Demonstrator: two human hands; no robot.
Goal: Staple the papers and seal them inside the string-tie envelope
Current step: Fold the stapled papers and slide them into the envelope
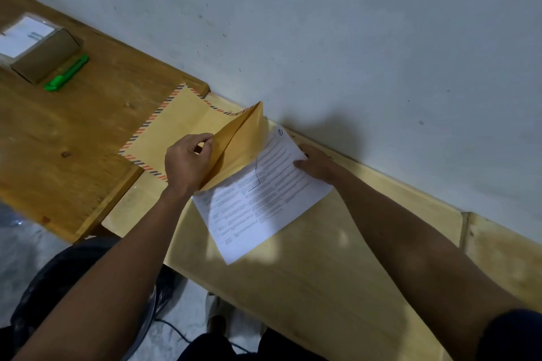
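Observation:
A yellow-brown envelope (179, 129) with a red and blue striped border lies flat across the joint of two tables. My left hand (187, 161) pinches its raised flap (243, 138) and holds the mouth open. White printed papers (264, 202) lie tilted on the pale table, their top edge tucked under the flap at the envelope's mouth. My right hand (318, 165) presses on the papers' far right edge, fingers closed on the sheet. No string tie shows.
A brown cardboard box (41, 50) with a white label stands at the far left on the darker wooden table (67, 132). A green stapler-like tool (67, 73) lies beside it. A grey wall (322, 38) runs along the pale table's (322, 258) far edge. Floor and my legs are below.

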